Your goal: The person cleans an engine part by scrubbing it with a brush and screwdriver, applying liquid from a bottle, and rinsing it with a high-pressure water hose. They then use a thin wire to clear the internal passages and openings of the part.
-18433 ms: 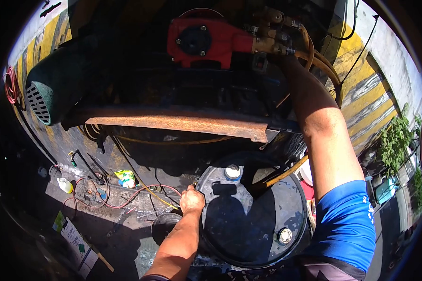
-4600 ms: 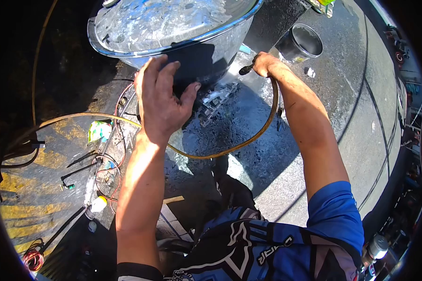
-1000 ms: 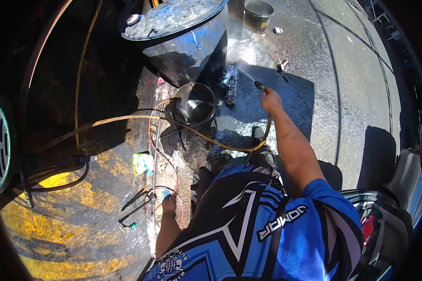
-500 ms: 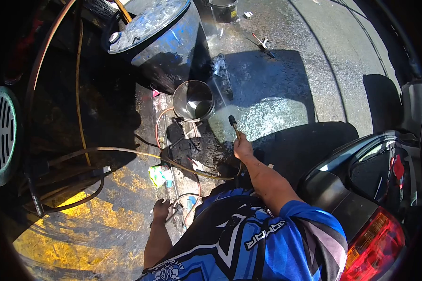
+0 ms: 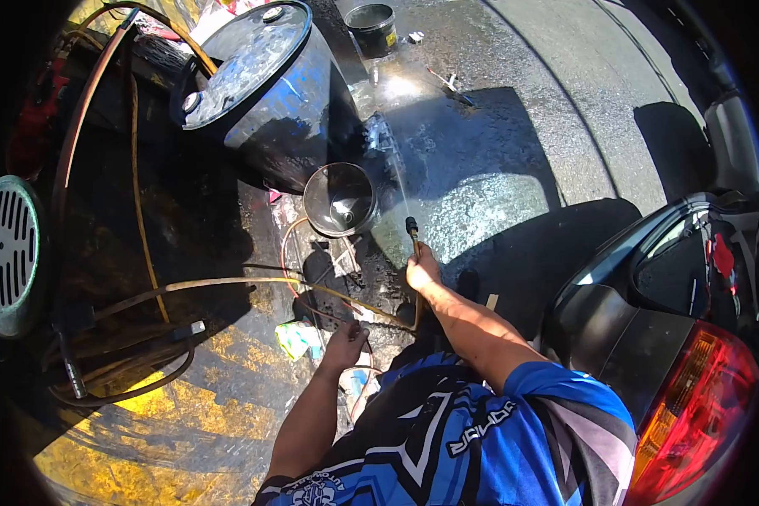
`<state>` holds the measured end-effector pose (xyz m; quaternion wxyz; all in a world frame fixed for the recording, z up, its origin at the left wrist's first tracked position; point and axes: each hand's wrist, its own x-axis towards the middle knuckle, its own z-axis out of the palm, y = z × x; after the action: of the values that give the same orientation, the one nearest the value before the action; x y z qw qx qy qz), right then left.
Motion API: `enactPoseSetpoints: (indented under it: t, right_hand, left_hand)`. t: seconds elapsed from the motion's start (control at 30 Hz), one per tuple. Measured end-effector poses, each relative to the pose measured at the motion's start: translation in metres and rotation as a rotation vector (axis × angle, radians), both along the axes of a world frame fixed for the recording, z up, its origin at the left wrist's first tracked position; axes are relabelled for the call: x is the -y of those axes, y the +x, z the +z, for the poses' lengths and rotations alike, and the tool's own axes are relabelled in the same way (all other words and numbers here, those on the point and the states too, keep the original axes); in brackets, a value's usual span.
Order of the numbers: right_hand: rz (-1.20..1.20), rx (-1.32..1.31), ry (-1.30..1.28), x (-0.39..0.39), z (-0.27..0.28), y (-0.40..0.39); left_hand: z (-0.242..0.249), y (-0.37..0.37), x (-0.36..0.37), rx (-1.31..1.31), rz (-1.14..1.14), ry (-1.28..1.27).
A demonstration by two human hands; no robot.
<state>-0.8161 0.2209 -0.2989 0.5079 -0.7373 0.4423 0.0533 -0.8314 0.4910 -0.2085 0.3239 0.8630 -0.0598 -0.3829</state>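
My right hand (image 5: pixel 423 268) is closed around a hose nozzle (image 5: pixel 411 226) with a black tip. A thin jet of water runs from it, away from me, to a grey metal part (image 5: pixel 379 135) on the wet ground. The yellowish hose (image 5: pixel 219 280) trails from the nozzle across to the left. My left hand (image 5: pixel 346 344) is held low in front of me, just below the hose, its fingers loosely bent and slightly apart. Nothing shows in it. A bucket (image 5: pixel 371 202) with a shiny inside stands between the nozzle and a blue drum (image 5: pixel 291 93).
A car's rear with a red tail light (image 5: pixel 702 409) is close on my right. A black bucket (image 5: pixel 371 29) and a small tool (image 5: pixel 454 88) are farther off. A green slotted round cover (image 5: pixel 10 253) stands at left. A colourful wrapper (image 5: pixel 295 339) lies near my left hand.
My left hand has moved up and right, closer to the hose. My right hand still holds the spraying nozzle, slightly lower and left in view. The camera view has shifted a little.
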Motion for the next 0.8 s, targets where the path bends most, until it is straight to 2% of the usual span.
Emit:
enactPoseSetpoints:
  t: [0.03, 0.1, 0.23, 0.33, 0.43, 0.57, 0.6, 0.63, 0.7, 0.73, 0.77, 0.8]
  right_hand:
    - [-0.018, -0.058, 0.054, 0.001, 0.012, 0.004]
    - [-0.079, -0.019, 0.078, 0.001, 0.010, 0.008]
    - [-0.122, 0.044, 0.101, 0.002, 0.006, 0.010]
    - [-0.156, 0.012, 0.083, 0.001, 0.013, 0.018]
    - [-0.120, 0.005, 0.108, -0.002, 0.011, 0.028]
    - [-0.063, 0.138, -0.059, -0.025, 0.018, 0.039]
    - [-0.056, 0.081, -0.047, -0.030, 0.041, 0.045]
    - [-0.058, 0.146, 0.000, -0.036, 0.043, 0.051]
    - [-0.137, 0.240, -0.014, -0.055, 0.050, 0.063]
    - [-0.157, 0.299, 0.025, -0.063, 0.055, 0.070]
    - [-0.174, 0.360, 0.067, -0.070, 0.060, 0.080]
    - [-0.195, 0.432, 0.168, -0.075, 0.076, 0.090]
  left_hand:
    - [-0.009, 0.003, 0.019, -0.034, -0.057, -0.034]
    - [0.025, 0.013, 0.063, -0.040, -0.202, -0.114]
    - [0.005, 0.013, 0.095, -0.014, -0.233, -0.180]
    - [0.000, 0.017, 0.096, -0.045, -0.247, -0.132]
    - [0.000, 0.022, 0.093, 0.040, -0.246, -0.143]
    - [-0.005, 0.026, 0.082, 0.047, -0.141, -0.243]
    - [0.001, 0.032, 0.081, 0.051, -0.174, -0.267]
    - [0.009, 0.033, 0.084, 0.036, -0.098, -0.237]
    - [0.001, 0.040, 0.081, 0.099, -0.016, -0.203]
    - [0.000, 0.047, 0.077, 0.235, -0.106, -0.318]
    - [-0.002, 0.049, 0.077, 0.045, 0.138, -0.390]
    - [0.004, 0.054, 0.079, 0.074, 0.236, -0.358]
